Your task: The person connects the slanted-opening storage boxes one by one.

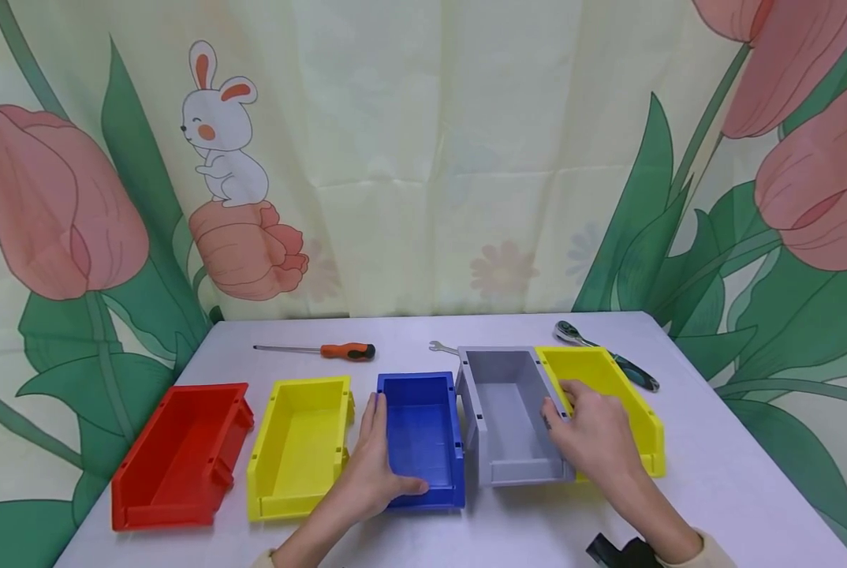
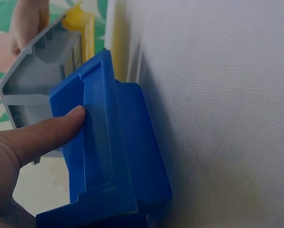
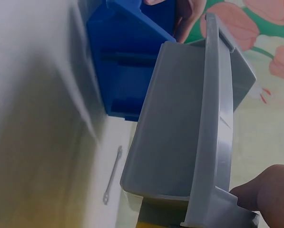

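Note:
A blue storage bin is in the middle of the head view. My left hand holds it, fingers along its left side and thumb on the low front lip, as the left wrist view also shows. To its right, my right hand grips the right wall of a grey bin, thumb on the inner side. This grey bin is raised off the table, between the blue bin and a yellow bin. The right hand's other fingers are partly hidden.
On the left stand a red bin and another yellow bin. Behind the bins lie an orange-handled screwdriver, a wrench partly hidden in the head view, and a ratchet at the back right. A printed curtain hangs behind the table.

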### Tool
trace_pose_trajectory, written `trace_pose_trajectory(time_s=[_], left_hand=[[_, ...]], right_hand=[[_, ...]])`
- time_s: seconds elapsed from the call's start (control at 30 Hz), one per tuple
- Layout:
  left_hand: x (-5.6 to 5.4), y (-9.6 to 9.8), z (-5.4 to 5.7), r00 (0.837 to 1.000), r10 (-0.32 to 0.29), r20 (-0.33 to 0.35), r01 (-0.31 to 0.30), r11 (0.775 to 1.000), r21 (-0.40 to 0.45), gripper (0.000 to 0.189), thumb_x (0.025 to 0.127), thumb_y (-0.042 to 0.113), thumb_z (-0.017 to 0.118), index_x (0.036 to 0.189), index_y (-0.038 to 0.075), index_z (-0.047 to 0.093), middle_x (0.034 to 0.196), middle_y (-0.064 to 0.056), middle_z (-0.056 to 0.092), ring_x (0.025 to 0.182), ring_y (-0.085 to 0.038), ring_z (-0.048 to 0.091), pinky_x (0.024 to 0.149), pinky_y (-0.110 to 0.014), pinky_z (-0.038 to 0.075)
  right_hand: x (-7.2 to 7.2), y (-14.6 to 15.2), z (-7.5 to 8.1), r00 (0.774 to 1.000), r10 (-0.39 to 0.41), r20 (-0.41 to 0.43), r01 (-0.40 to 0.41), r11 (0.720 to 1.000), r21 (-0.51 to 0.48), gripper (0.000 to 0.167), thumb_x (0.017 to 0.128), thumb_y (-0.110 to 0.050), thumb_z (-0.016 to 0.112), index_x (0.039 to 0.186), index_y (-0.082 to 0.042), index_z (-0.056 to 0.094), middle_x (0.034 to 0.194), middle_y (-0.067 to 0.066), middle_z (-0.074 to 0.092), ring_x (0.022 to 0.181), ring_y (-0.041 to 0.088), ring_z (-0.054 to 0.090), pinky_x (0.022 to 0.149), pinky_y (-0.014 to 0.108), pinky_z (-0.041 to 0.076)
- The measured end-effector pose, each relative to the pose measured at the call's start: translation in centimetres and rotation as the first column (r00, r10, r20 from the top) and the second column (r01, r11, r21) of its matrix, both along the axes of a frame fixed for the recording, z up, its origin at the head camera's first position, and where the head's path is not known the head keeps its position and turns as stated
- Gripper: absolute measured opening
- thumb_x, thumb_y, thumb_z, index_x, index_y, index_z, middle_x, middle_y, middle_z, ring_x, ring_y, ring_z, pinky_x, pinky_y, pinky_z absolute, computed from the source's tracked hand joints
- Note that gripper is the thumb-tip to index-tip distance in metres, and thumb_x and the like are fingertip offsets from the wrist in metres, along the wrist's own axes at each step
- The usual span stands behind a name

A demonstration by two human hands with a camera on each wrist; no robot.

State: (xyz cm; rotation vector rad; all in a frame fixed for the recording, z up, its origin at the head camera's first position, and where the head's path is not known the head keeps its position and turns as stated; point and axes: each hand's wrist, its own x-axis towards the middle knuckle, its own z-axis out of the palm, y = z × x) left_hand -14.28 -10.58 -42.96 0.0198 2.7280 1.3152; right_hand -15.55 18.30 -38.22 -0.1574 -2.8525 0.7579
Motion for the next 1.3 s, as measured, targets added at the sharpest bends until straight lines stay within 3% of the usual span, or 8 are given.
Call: trace_pose_trajectory(time_s=[0.63, 1.3], left_hand=[[-0.1, -0.1, 0.0, 1.0, 0.001, 0.001, -0.001, 1.0, -0.001, 0.143, 0.064, 0.014, 0.103, 0.171, 0.01, 0.008, 0.18, -0.018, 0.002, 0.16, -0.05, 0.026, 0.122, -0.07, 0.037], [-0.1, -0.1, -0.1, 1.0, -0.01, -0.01, 0.01, 1.0, 0.002, 0.144, 0.065, 0.015, 0.103, 0.172, 0.011, 0.006, 0.18, -0.018, 0.001, 0.16, -0.05, 0.025, 0.121, -0.07, 0.038]], right_hand=[[0.5, -0.9, 0.4, 0.999, 0.011, 0.034, -0.014, 0.994, 0.104, 0.057, 0.099, -0.023, 0.068, 0.14, 0.014, 0.057, 0.057, 0.005, 0.054, 0.047, 0.016, 0.049, 0.052, 0.025, 0.048], [0.9, -1.4, 0.6, 1.0, 0.001, -0.016, 0.001, 0.991, 0.135, 0.056, 0.098, -0.023, 0.069, 0.14, 0.012, 0.058, 0.057, 0.004, 0.054, 0.045, 0.015, 0.047, 0.053, 0.025, 0.052]])
